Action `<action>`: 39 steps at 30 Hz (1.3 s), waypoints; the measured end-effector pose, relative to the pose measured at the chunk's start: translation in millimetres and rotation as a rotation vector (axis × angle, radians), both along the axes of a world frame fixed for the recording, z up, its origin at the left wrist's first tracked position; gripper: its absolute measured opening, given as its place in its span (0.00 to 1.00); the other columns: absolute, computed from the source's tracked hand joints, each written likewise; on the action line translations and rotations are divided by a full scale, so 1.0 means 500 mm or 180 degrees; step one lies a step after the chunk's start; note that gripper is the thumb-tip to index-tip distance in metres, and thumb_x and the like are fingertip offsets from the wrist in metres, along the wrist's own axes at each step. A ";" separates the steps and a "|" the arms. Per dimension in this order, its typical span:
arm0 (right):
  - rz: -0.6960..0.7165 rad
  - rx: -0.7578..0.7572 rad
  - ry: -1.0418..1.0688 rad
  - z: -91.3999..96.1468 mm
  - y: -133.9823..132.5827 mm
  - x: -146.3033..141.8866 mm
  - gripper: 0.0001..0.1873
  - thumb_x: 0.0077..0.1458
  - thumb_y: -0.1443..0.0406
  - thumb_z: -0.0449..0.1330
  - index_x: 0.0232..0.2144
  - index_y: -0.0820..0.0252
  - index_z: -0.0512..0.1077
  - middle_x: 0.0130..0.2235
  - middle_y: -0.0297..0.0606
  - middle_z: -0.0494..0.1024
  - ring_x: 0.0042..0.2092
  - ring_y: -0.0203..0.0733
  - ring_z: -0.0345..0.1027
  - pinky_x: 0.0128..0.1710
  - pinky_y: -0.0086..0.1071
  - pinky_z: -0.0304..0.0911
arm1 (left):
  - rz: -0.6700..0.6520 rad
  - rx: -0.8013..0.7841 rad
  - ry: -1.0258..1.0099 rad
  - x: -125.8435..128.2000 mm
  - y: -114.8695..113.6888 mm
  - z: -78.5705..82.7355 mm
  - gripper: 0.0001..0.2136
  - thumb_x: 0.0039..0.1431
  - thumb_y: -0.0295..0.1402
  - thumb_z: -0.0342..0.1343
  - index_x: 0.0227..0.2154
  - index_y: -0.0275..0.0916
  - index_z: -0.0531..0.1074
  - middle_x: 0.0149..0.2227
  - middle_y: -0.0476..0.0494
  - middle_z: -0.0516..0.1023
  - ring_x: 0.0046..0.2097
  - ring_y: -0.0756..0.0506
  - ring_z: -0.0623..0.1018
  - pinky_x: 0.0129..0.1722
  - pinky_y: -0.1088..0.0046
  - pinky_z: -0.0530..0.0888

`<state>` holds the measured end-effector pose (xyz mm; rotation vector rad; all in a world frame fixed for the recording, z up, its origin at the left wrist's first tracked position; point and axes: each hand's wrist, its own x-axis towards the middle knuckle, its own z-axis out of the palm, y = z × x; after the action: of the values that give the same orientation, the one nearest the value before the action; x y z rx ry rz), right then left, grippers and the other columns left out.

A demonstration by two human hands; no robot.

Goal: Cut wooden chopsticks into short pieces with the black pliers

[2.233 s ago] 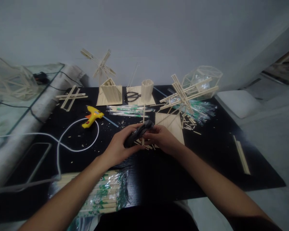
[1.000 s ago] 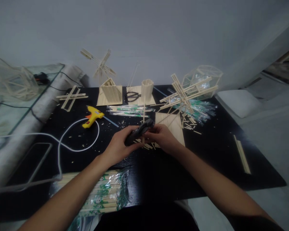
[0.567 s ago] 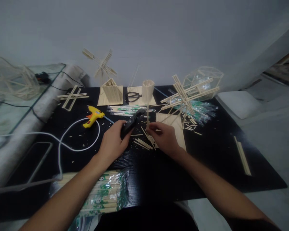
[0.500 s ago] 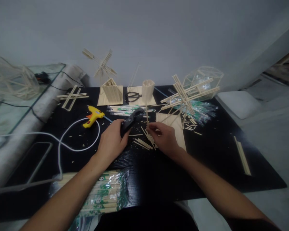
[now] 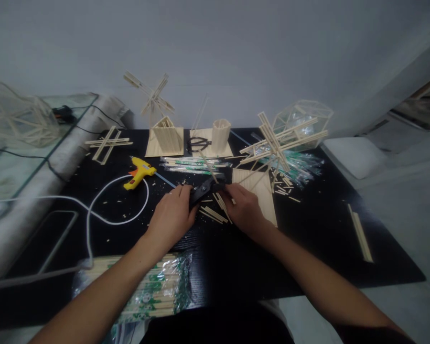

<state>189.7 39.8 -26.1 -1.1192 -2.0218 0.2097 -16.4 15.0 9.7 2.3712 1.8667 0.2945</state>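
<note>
My left hand is wrapped around the handles of a black hand cutter. The cutter's head reaches right, up to the fingers of my right hand. Pinched in my right hand is a thin wooden stick, tilted up and to the left, and the cutter's jaws lie across it. Whether the blades touch the wood I cannot make out. Under the hands are several loose cut sticks. Beside my right hand lies a flat wooden board.
A yellow glue gun with a white cord lies at left. Stick-built towers stand on boards at the back. A crossed-stick model stands at right, with short offcuts below. Bagged chopsticks lie in front.
My left hand has brought the cutter right and down onto the stick. In my right hand the stick has tipped from nearly upright to leaning left.
</note>
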 end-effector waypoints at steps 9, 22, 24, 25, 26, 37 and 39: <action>0.0051 0.0326 -0.0141 -0.001 -0.001 -0.004 0.11 0.67 0.70 0.55 0.31 0.59 0.72 0.30 0.40 0.76 0.32 0.42 0.70 0.35 0.32 0.65 | 0.0062 -0.0290 0.0100 0.012 -0.006 0.009 0.10 0.68 0.36 0.49 0.45 0.36 0.66 0.43 0.35 0.75 0.44 0.37 0.78 0.41 0.61 0.73; 0.0105 0.0256 -0.0136 -0.005 -0.002 -0.005 0.12 0.66 0.71 0.54 0.31 0.60 0.72 0.30 0.40 0.75 0.31 0.42 0.70 0.34 0.32 0.64 | 0.0133 -0.0464 0.0153 0.018 -0.011 0.016 0.10 0.69 0.39 0.47 0.42 0.37 0.65 0.40 0.36 0.77 0.40 0.35 0.80 0.35 0.61 0.73; 0.0081 0.0274 -0.0156 -0.005 -0.002 -0.006 0.12 0.66 0.71 0.54 0.30 0.60 0.72 0.29 0.40 0.75 0.31 0.42 0.70 0.34 0.32 0.64 | 0.0197 -0.0552 0.0215 0.020 -0.011 0.018 0.08 0.68 0.37 0.47 0.42 0.37 0.65 0.40 0.36 0.77 0.40 0.35 0.81 0.34 0.61 0.74; 0.0080 0.0271 -0.0164 -0.006 -0.002 -0.006 0.11 0.66 0.71 0.55 0.30 0.60 0.72 0.30 0.40 0.75 0.31 0.42 0.70 0.34 0.32 0.64 | 0.0232 -0.0596 0.0263 0.021 -0.012 0.019 0.07 0.68 0.35 0.47 0.42 0.38 0.65 0.40 0.37 0.77 0.40 0.35 0.81 0.34 0.61 0.74; 0.0087 0.0264 -0.0167 -0.006 -0.002 -0.006 0.11 0.66 0.72 0.55 0.31 0.60 0.72 0.30 0.40 0.75 0.31 0.42 0.70 0.34 0.32 0.64 | 0.0270 -0.0636 0.0324 0.022 -0.012 0.020 0.06 0.68 0.34 0.47 0.42 0.38 0.65 0.40 0.37 0.78 0.39 0.35 0.81 0.34 0.61 0.74; 0.0133 -0.0029 -0.0159 -0.016 0.000 -0.008 0.10 0.65 0.71 0.56 0.31 0.60 0.72 0.31 0.40 0.76 0.32 0.42 0.70 0.34 0.32 0.63 | 0.0366 -0.0728 0.0754 0.025 -0.016 0.023 0.11 0.63 0.23 0.42 0.44 0.37 0.65 0.39 0.35 0.80 0.37 0.32 0.83 0.34 0.56 0.75; 0.0123 -0.0052 -0.0130 -0.012 0.000 -0.008 0.10 0.65 0.71 0.56 0.31 0.60 0.72 0.31 0.40 0.76 0.32 0.42 0.70 0.34 0.32 0.63 | 0.0370 -0.0741 0.0708 0.025 -0.013 0.022 0.10 0.63 0.24 0.43 0.44 0.38 0.65 0.39 0.36 0.80 0.37 0.32 0.83 0.35 0.57 0.75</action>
<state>185.7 40.0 -32.0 -1.1035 -2.0823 0.2250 -4.0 8.3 20.8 2.2203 2.0096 -0.1769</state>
